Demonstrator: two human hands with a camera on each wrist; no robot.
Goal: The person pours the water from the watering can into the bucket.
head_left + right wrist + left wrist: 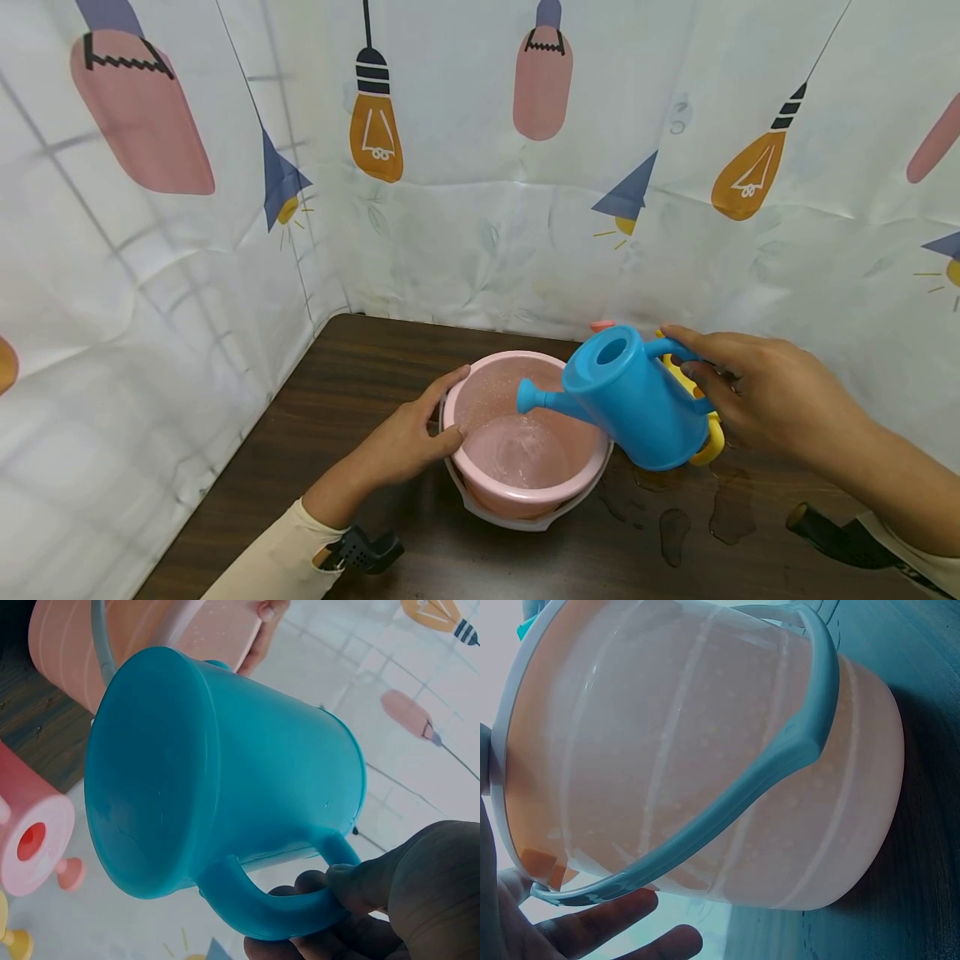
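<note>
A pink bucket (517, 492) with a pale swing handle (727, 802) stands on the table, with rippled water (517, 450) inside. My left hand (408, 442) holds its left rim, thumb over the edge; in the left wrist view two fingers stretch free beside the wall. My right hand (772, 392) grips the handle of a blue watering can (645, 408), fingers curled round it in the right wrist view. The can is held up and tipped left, its spout (543, 398) over the bucket's opening.
Behind the blue can are a yellow watering can (712, 442), mostly hidden, and a pink watering can (37, 817). Water puddles (731, 508) lie on the dark wooden table (360, 367) at right. A printed curtain (465, 233) closes off the back and left.
</note>
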